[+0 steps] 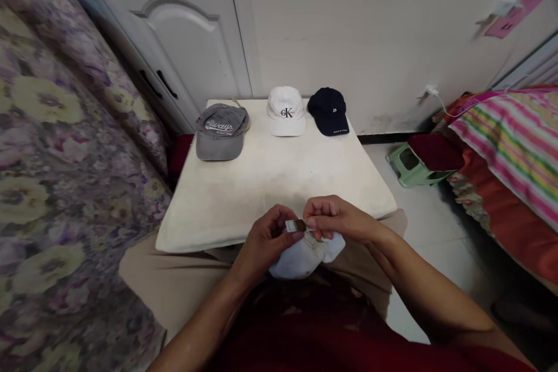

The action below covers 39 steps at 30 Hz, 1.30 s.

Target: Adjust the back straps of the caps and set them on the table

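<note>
A pale cap (300, 256) rests in my lap at the table's near edge, its far side partly covered by my hands. My left hand (274, 232) is closed, thumb and fingers pinching a small white-and-brown strap-like piece (295, 225) above the cap. From the other side, my right hand (329, 220) pinches at the brown end of the same piece, fingers curled. Whether the piece is a back strap or a tag is too small to tell. A thin light cord or strap edge shows just under my right fingers.
On the white-covered table (279, 174) stand a grey cap (221, 133), a white cap (286, 111) and a navy cap (328, 111) along the far side. A floral curtain (56, 186) hangs at left. To the right are a green stool (405, 165) and a bed (518, 128).
</note>
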Motion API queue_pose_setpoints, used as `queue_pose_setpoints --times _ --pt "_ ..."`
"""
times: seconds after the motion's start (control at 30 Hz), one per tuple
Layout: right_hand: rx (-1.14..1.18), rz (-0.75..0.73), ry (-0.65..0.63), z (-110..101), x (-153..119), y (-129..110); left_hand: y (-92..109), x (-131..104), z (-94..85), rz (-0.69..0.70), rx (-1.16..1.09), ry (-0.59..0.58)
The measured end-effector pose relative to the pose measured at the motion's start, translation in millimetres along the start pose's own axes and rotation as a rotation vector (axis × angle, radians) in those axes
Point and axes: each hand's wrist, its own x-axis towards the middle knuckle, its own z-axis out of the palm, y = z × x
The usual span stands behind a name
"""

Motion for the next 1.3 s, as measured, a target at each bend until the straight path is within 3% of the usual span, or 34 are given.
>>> queue_pose_setpoints --times 0.23,0.47,0.83,1.03,1.17,1.3 --pt "-0.003 0.026 -0.069 -7 -3 0 7 -2 -9.3 -0.039 0.045 -0.034" --pt "0.019 0.015 -0.038 -3 -3 7 8 -2 -14.9 -0.134 0.04 -0.186" --pt "0.028 -0.006 0.033 1 0 4 6 3 -7.7 -0.153 0.001 -0.127" --pt "0.007 0.039 0.113 4 0 1 13 2 -5.3 -0.113 0.115 -0.121" --pt "0.035 0.019 0.123 2 -1 2 19 1 -8.8 -0.092 0.116 -0.2" --pt "0.178 0.032 0.052 -6 2 9 25 2 -15.0 -0.134 -0.025 -0.28"
